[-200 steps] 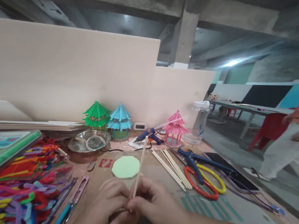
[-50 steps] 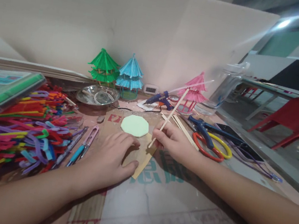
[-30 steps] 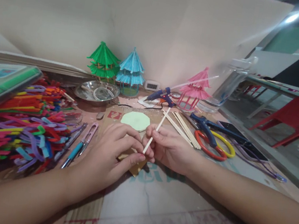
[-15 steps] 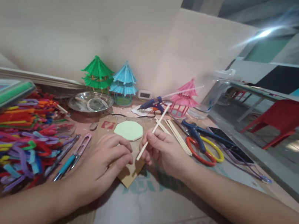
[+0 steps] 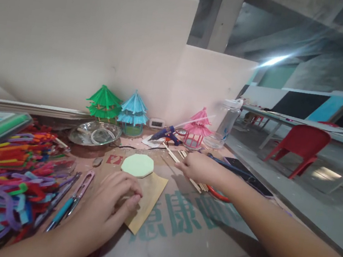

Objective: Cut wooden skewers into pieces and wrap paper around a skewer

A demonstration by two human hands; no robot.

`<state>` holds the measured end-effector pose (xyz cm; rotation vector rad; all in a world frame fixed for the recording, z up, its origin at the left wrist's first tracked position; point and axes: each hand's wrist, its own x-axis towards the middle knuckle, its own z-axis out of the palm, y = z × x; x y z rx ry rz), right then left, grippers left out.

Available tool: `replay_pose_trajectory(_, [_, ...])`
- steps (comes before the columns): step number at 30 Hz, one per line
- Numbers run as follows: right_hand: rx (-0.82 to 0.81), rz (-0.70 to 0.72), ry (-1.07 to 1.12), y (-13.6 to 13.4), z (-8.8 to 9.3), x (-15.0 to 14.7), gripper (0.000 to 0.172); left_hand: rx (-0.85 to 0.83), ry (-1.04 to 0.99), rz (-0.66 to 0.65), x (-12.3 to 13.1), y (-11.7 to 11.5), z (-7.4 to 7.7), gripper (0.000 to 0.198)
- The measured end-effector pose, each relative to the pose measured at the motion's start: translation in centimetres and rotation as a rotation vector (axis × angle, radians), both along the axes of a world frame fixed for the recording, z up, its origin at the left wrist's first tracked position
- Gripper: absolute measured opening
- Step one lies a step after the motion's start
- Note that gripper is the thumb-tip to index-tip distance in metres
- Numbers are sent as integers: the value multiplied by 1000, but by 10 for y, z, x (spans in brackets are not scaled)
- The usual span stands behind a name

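My left hand [image 5: 116,206] rests over the brown sheet of paper [image 5: 151,192], fingers curled and thumb tip against the index finger; nothing shows between them. Beyond its knuckles lies a pale green octagonal piece [image 5: 137,165], partly on the sheet. Over at the right, my right hand [image 5: 196,166] reaches down onto the thin wooden sticks [image 5: 172,153], its fingers pinched together among them. The hand hides the middle of the bundle, so which stick the fingertips grip is unclear. Behind it lies a blue hot glue gun [image 5: 166,134] with a clear glue stick.
Colourful pipe cleaners [image 5: 4,189], a pen [image 5: 60,215] and a pink cutter [image 5: 86,182] lie left. A metal dish [image 5: 76,136] sits behind. Green [image 5: 103,101], blue [image 5: 134,108] and pink [image 5: 199,124] little pavilions stand along the back board. Red-handled scissors [image 5: 218,194] and a phone [image 5: 260,182] lie right.
My right hand has moved forward and right, carrying the stick from beside the left hand to the bundle. The left thumb has closed toward its fingers. The camera view has tilted up.
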<state>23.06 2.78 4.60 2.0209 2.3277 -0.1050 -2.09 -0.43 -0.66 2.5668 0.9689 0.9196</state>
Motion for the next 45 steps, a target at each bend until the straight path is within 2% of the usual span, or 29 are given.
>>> replay_pose_trajectory(3, [110,16,-166,4,-10,1,50,-5,88,30,1,-4,0,15])
replay_pose_trajectory(4, [126,25,-159,4,-11,2,50,-1,130,37,1,-5,-1,24])
replay_pose_trajectory(6, [128,61,-85,3,-9,2,43,7,213,51,1,-9,-3,54])
replay_pose_trajectory(8, [96,111,28,-2,-7,-1,30,2,264,72,1,-11,-5,66])
replay_pose_trajectory(10, [43,159,137,-8,-7,-7,26,-10,267,85,1,-11,-6,55])
replay_pose_trajectory(12, [2,251,221,-15,-9,-13,36,-19,242,77,1,-10,-6,41])
replay_pose_trajectory(15, [19,462,278,-23,-15,-22,56,-75,177,73,0,-10,-3,32])
replay_pose_trajectory(17, [79,588,277,-25,-18,-26,49,-165,94,85,-1,-12,-1,29])
replay_pose_trajectory(19, [132,645,281,-25,-18,-26,27,-247,-53,74,-3,-13,-1,28])
replay_pose_trajectory(21, [113,629,303,-23,-13,-22,16,-268,-244,48,-6,-12,-2,32])
replay_pose_trajectory(22, [76,603,327,-21,-9,-17,16,-262,-340,50,-7,-10,-3,33])
replay_pose_trajectory(24, [10,534,409,-18,1,-5,27,-261,-465,122,-7,-5,-5,33])
replay_pose_trajectory(27, [71,395,631,-14,15,8,41,-287,-365,231,-3,1,-6,23])
replay_pose_trajectory(29, [170,284,679,-10,22,5,40,-284,-220,204,1,1,-4,15])
replay_pose_trajectory(32, [353,206,516,1,26,-18,29,-209,-41,130,4,-5,-2,12])
replay_pose_trajectory(34, [440,258,372,13,28,-43,27,-159,33,105,4,-9,-2,11])
replay_pose_trajectory(38, [616,349,178,44,31,-99,34,-171,13,104,2,-10,-7,13])
replay_pose_trajectory(40, [605,375,73,60,32,-125,37,-179,-1,102,1,-8,-10,15])
replay_pose_trajectory(43, [451,468,-3,78,30,-154,38,-164,-10,79,1,-6,-15,16])
replay_pose_trajectory(45, [352,515,-16,89,29,-164,40,-142,-13,65,2,-5,-17,16])
